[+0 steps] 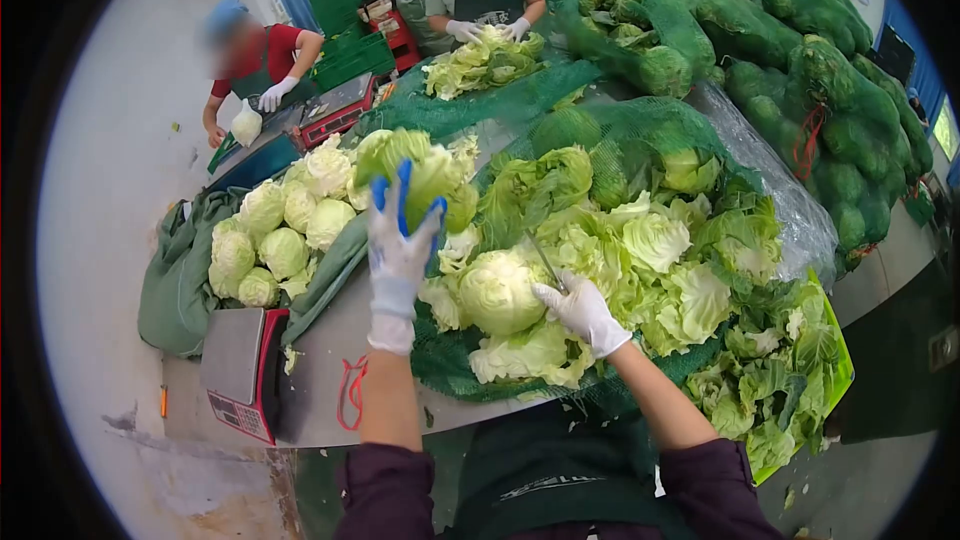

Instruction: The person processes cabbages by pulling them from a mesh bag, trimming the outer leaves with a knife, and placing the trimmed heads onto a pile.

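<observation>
My left hand (400, 235), in a white glove with blue fingers, is raised over the table with its fingers spread. Right at its fingertips is a green cabbage with loose outer leaves (420, 175), slightly blurred. My right hand (585, 315), gloved in white, is closed around a knife (543, 258), whose thin blade points up and away from me. Beside that blade sits a pale, round trimmed cabbage (502, 292). Cut-off leaves (655, 240) lie heaped around it on green netting (455, 365).
Trimmed cabbages (283, 252) are piled at the left, behind a scale (240, 370). Full net sacks (835, 110) stack up at the right. A bright green crate (840, 345) of leaves stands at the front right. Two people (485, 0) work across the table.
</observation>
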{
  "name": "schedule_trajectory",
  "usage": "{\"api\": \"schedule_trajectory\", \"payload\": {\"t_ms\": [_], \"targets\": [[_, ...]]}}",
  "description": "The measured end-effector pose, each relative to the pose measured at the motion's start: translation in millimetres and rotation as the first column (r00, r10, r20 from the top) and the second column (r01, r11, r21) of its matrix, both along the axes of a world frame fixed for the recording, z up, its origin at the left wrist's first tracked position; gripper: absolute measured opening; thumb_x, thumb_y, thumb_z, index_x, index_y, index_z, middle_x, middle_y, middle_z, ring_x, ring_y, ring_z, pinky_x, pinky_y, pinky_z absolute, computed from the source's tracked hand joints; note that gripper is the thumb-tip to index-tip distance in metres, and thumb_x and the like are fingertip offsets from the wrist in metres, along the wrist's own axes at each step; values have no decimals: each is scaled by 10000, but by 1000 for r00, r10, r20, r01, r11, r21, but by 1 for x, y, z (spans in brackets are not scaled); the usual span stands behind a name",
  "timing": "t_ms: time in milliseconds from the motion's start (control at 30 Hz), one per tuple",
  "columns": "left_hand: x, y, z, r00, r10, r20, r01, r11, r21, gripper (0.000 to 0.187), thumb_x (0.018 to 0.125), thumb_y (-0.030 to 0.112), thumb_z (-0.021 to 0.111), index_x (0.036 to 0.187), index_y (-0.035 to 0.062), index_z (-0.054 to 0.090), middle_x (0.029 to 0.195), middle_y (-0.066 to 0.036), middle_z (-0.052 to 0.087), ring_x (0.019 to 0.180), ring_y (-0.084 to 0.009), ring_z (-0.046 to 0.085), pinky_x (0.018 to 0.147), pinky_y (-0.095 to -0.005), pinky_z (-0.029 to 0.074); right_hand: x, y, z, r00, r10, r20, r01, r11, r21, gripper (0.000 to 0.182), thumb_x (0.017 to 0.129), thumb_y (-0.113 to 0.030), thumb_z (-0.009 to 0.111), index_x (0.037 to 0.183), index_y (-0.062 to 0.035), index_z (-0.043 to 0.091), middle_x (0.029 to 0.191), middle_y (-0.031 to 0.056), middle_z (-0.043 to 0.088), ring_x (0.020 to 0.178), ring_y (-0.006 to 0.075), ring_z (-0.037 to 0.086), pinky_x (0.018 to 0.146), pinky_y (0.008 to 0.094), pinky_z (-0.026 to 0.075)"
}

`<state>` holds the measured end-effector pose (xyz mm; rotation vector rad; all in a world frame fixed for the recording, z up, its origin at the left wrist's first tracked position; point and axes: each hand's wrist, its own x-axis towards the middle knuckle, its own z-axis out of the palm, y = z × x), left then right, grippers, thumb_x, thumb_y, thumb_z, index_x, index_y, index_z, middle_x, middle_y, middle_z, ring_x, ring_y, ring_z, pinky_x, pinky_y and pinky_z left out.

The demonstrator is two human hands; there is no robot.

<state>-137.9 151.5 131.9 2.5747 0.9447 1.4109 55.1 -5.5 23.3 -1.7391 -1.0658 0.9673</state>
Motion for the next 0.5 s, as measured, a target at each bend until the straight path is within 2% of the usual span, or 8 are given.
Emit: {"api": "schedule_trajectory", "payload": {"t_ms": [67, 133, 200, 267, 333, 367, 467, 500], "targets": [[9, -48, -14, 909, -110, 402, 376, 633, -677, 667, 835, 291, 698, 1372, 19, 410, 1359, -165, 447, 1271, -274, 417, 1015, -361, 391, -1, -7, -15, 999, -35, 21, 34, 999, 23, 637, 860, -492, 616, 1229, 23, 544, 880, 202, 664, 674, 282, 665, 670, 355, 517], [11, -56, -101, 942, -206, 263, 334, 579, -743, 639, 854, 228, 687, 1381, 21, 391, 1387, -125, 419, 1243, -221, 432, 975, -318, 441, 3, -14, -26, 943, -36, 332, -14, 989, 147, 582, 884, -444, 596, 1260, -4, 531, 906, 215, 665, 732, 369, 654, 711, 390, 517], [24, -94, -100, 641, 46, 766, 728, 281, -626, 645, 842, 121, 683, 1397, 33, 366, 1413, -88, 374, 1221, -171, 426, 930, -289, 475, 8, -16, -23, 887, -83, 453, -33, 970, 242, 572, 910, -422, 552, 1318, -30, 474, 904, 220, 663, 754, 397, 642, 716, 420, 512], [30, -99, -94, 681, 51, 731, 700, 246, -670, 672, 818, 31, 677, 1407, 42, 353, 1422, -75, 339, 1207, -158, 421, 934, -292, 476, 9, -20, -1, 813, -148, 563, -57, 943, 329, 567, 936, -401, 509, 1376, -55, 416, 902, 226, 661, 775, 424, 631, 720, 450, 507], [37, -102, -104, 701, -20, 712, 659, 399, -638, 687, 800, 8, 686, 1403, 37, 358, 1406, -79, 349, 1211, -168, 421, 929, -286, 480, 2, -24, 39, 809, 122, 575, -93, 992, -79, 552, 978, -384, 405, 1433, -89, 302, 869, 232, 658, 775, 419, 630, 714, 483, 497], [38, -101, -106, 673, 21, 739, 679, 377, -630, 691, 787, -22, 687, 1397, 32, 367, 1394, -85, 359, 1213, -176, 421, 921, -279, 484, 3, -22, 24, 795, 132, 592, -129, 991, -48, 530, 991, -385, 350, 1428, -96, 266, 829, 233, 654, 738, 412, 631, 667, 499, 497], [42, -104, -119, 670, -5, 742, 669, 437, -601, 635, 796, 7, 687, 1366, 14, 408, 1404, -97, 358, 1292, -205, 363, 981, -302, 443, 1, -12, 18, 803, 133, 581, -95, 991, -96, 447, 994, -370, 347, 1301, -51, 412, 768, 224, 647, 697, 403, 630, 619, 503, 496], [43, -104, -126, 781, -69, 621, 534, 590, -605, 624, 797, 14, 687, 1360, 12, 417, 1412, -102, 359, 1308, -221, 349, 1027, -328, 388, 4, -3, 6, 807, 117, 578, -115, 993, -41, 419, 994, -365, 346, 1218, -31, 464, 745, 219, 643, 683, 399, 629, 598, 505, 492]]}}
